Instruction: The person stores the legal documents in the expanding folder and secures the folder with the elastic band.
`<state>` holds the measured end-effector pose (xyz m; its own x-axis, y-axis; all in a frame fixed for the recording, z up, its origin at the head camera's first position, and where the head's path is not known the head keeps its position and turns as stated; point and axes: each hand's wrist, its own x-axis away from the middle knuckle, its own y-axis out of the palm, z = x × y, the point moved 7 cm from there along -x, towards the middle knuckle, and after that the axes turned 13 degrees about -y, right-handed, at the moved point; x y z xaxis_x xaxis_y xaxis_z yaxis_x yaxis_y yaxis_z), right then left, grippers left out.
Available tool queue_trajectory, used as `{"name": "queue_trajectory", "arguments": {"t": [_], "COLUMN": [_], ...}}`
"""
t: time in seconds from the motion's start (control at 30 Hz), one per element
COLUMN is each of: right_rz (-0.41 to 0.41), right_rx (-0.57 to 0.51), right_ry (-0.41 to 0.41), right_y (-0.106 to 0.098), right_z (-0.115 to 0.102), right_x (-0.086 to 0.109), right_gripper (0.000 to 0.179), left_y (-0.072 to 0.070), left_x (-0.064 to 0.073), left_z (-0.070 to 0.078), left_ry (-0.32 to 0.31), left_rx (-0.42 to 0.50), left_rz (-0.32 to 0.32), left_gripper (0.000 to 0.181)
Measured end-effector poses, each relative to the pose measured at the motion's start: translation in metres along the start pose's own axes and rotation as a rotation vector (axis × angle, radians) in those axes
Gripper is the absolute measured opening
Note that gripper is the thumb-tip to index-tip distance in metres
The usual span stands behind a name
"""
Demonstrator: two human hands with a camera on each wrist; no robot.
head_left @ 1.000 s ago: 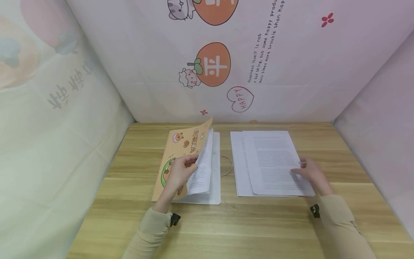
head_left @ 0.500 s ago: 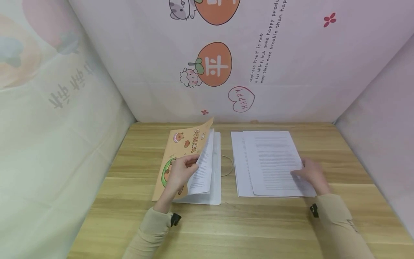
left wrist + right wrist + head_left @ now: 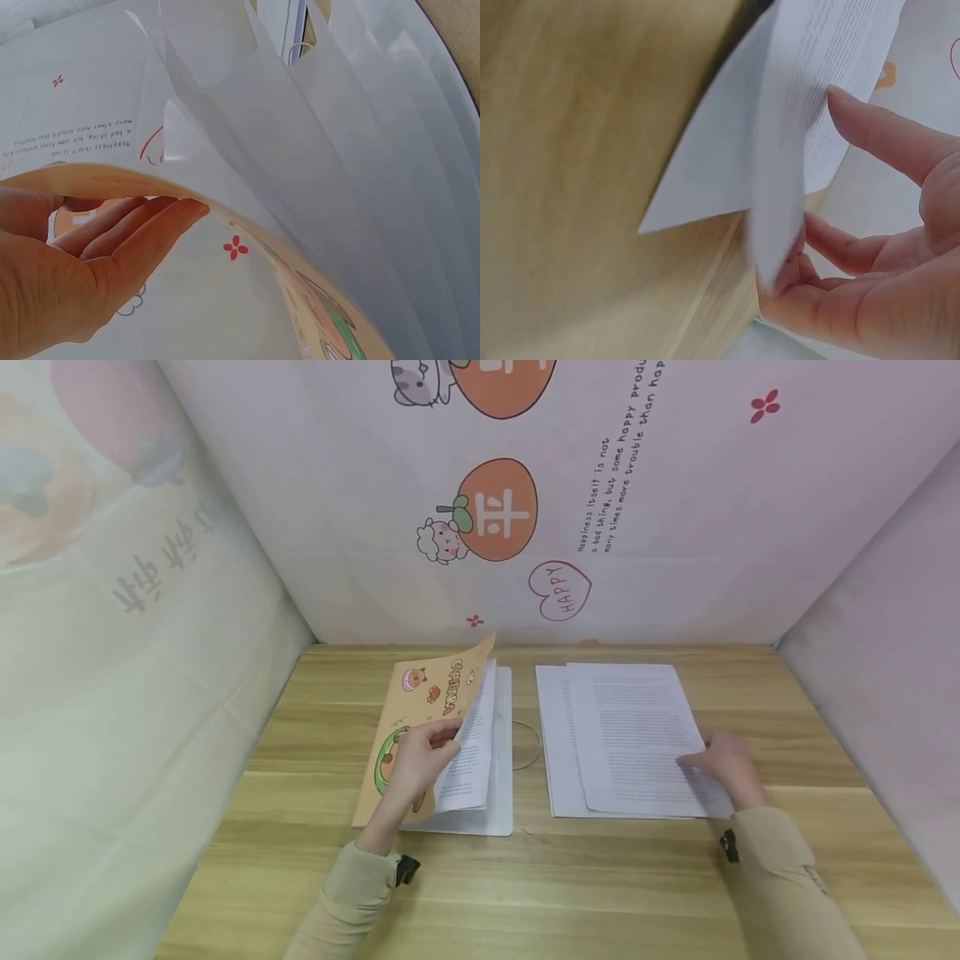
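Note:
A folder with an orange cartoon cover (image 3: pixel 422 681) lies at the left of the table, its cover lifted. My left hand (image 3: pixel 423 756) pinches the cover's free edge. Under it show printed pages (image 3: pixel 468 760); the left wrist view shows several whitish leaves (image 3: pixel 300 150) fanned apart. To the right lies a loose pile of printed sheets (image 3: pixel 637 735), the upper ones offset from those below. My right hand (image 3: pixel 723 764) holds the right edge of the top paper (image 3: pixel 776 165), thumb on the printed face and fingers beneath. How many sheets it holds, I cannot tell.
Between folder and pile, a thin cord loop (image 3: pixel 528 745) sticks out from the folder's right side. The wooden table (image 3: pixel 570 893) meets a printed cloth wall (image 3: pixel 675 593) at the back, with more cloth walls at left and right.
The upper sheets have slid slightly to the right over the pile, with my right hand at their edge. My left hand and the lifted cover stay as they were.

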<state>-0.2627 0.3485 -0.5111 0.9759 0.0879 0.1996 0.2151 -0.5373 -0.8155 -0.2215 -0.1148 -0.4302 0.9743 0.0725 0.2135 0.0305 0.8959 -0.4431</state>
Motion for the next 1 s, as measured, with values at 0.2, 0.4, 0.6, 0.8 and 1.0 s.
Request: {"name": "queue_trajectory", "arguments": {"t": [0.2,0.4,0.6,0.8,1.0], "right_rz": [-0.017,-0.020,-0.013,-0.004,-0.017], "right_rx": [-0.008,-0.014,-0.025,-0.010,0.015], "right_ry": [-0.003,-0.015,-0.027,-0.030,-0.034], "right_y": [-0.0029,-0.0042,-0.0025,-0.0013,-0.0018], "right_z": [0.0025,0.0027,0.0004,-0.0018,-0.0055], "right_x": [-0.0032,-0.0046,-0.0063,-0.0087,-0.0097], "right_gripper": [0.061,0.056,0.059,0.062,0.069], "left_y": [0.0002,0.0006,-0.0001,-0.0005,-0.0009], "left_x": [-0.0008,-0.0015,-0.0010,-0.0011,-0.0013], "left_z": [0.0002,-0.0009,-0.0018,-0.0029,-0.0019], "left_ry": [0.005,0.017,0.026,0.024,0.025], "left_rx": [0.002,0.003,0.003,0.006,0.008], "left_rz": [0.001,0.003,0.010,0.011,0.014], "left_gripper": [0.040,0.039,0.039,0.039,0.040]}}
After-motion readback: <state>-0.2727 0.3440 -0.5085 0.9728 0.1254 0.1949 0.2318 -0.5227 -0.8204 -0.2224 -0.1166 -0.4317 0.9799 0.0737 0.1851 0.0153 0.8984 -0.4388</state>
